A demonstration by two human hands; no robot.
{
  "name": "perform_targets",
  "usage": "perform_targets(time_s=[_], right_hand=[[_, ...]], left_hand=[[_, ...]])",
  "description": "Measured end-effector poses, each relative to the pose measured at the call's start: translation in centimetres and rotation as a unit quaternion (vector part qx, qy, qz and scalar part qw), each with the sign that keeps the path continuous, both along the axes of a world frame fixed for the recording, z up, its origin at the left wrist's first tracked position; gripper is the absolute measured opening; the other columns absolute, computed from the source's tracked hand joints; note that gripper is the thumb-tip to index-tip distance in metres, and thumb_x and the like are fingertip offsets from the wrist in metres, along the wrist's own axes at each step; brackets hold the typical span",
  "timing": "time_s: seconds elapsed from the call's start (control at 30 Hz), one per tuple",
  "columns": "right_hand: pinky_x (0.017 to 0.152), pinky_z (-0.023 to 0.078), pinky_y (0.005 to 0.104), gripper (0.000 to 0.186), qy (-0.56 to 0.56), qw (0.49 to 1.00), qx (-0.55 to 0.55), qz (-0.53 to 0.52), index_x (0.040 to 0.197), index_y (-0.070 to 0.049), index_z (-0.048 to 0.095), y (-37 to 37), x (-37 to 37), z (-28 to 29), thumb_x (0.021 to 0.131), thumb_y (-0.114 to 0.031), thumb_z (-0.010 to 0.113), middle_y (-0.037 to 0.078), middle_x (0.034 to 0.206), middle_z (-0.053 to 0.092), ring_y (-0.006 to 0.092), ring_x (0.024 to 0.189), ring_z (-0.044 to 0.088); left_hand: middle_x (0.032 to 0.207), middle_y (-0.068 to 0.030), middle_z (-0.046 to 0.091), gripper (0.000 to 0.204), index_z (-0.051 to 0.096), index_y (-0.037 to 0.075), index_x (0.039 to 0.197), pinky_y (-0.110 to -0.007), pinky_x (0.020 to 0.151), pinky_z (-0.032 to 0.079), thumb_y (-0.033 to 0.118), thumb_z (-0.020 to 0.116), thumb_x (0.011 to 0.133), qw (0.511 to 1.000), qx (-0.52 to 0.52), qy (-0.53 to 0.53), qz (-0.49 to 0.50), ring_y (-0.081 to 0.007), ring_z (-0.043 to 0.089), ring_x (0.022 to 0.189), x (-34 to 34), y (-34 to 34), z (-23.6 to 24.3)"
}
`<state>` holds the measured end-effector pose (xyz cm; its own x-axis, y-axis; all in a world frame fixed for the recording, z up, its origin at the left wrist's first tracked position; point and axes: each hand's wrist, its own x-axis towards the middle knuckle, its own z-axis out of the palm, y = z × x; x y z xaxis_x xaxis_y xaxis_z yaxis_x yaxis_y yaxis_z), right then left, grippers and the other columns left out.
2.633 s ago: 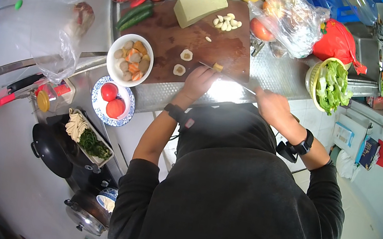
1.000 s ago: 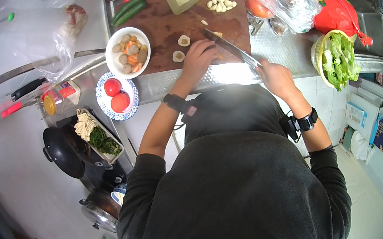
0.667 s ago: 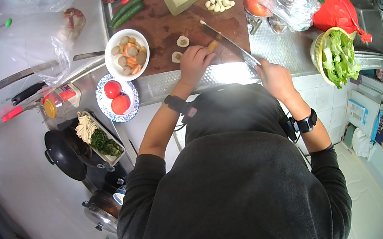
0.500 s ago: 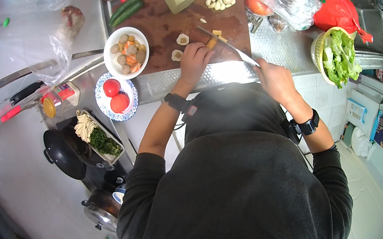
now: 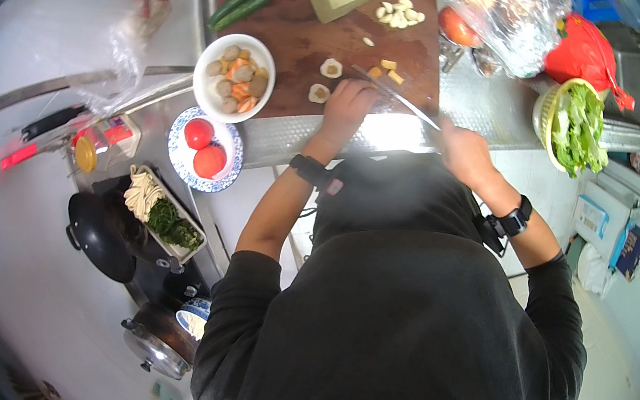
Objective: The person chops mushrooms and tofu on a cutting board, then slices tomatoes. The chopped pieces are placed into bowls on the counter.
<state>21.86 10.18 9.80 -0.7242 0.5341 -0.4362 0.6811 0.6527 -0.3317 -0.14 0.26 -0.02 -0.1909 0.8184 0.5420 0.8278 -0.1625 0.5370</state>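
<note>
On the wooden cutting board [image 5: 294, 33], the left hand [image 5: 348, 102] curls closed over a small, seemingly firm, slippery piece, while the right hand [image 5: 462, 148] grips the knife [image 5: 394, 96] by its handle.

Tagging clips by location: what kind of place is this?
Most likely a kitchen, mid food prep: a wooden cutting board on a steel counter, a knife in the right hand, and a black wok.
</note>
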Motion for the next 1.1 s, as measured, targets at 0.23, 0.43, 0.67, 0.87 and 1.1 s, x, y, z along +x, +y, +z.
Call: perform_targets(time_s=[0.23,0.43,0.67,0.87,1.1], right_hand=[[0.060,0.049,0.0492,0.018,0.115,0.993,0.018,0.013,0.102,-0.007,0.055,0.3,2.1,0.5,0.094,-0.023,0.053,0.019,0.068,0.062,0.0402,0.068,0.062],[0.060,0.049,0.0484,0.019,0.084,0.993,0.013,0.083,0.099,-0.007,0.056,0.4,2.0,0.5,0.094,-0.025,0.053,0.018,0.069,0.063,0.0400,0.068,0.062],[0.062,0.049,0.0508,0.021,0.070,0.996,0.039,0.024,0.096,-0.007,0.057,2.4,2.0,-0.4,0.094,-0.027,0.053,0.019,0.069,0.063,0.0410,0.069,0.062],[0.063,0.048,0.0513,0.020,0.054,0.998,0.036,-0.003,0.099,-0.008,0.056,2.1,2.1,-0.3,0.094,-0.028,0.053,0.020,0.072,0.063,0.0417,0.071,0.062],[0.064,0.048,0.0510,0.022,0.049,0.998,0.007,-0.034,0.102,-0.009,0.057,2.2,2.0,-0.2,0.095,-0.028,0.052,0.020,0.074,0.064,0.0414,0.072,0.062]], left_hand=[[0.096,-0.0093,0.064,0.018,0.068,0.007,0.097,-0.037,0.077,0.047,0.011,0.072,0.080,0.971,-0.024,0.061,0.232,-0.0276,0.060,0.087,-7.1,-4.4,6.9],[0.096,-0.0128,0.062,0.022,0.066,0.003,0.102,-0.038,0.081,0.049,0.005,0.065,0.079,0.960,-0.250,-0.028,0.125,-0.0318,0.061,0.089,-13.5,-7.0,8.7],[0.103,-0.0127,0.063,0.024,0.065,0.005,0.100,-0.039,0.078,0.050,0.007,0.066,0.076,0.937,-0.342,0.066,0.013,-0.0337,0.062,0.091,-15.5,-6.3,9.6],[0.102,-0.0066,0.062,0.030,0.068,0.010,0.104,-0.034,0.075,0.052,0.006,0.072,0.074,0.959,-0.245,-0.076,0.123,-0.0249,0.064,0.087,-13.3,-7.1,10.2],[0.101,-0.0082,0.064,0.030,0.069,0.006,0.101,-0.033,0.078,0.051,0.006,0.078,0.072,0.990,-0.029,-0.124,0.066,-0.0246,0.062,0.091,-2.3,-2.6,4.5]])
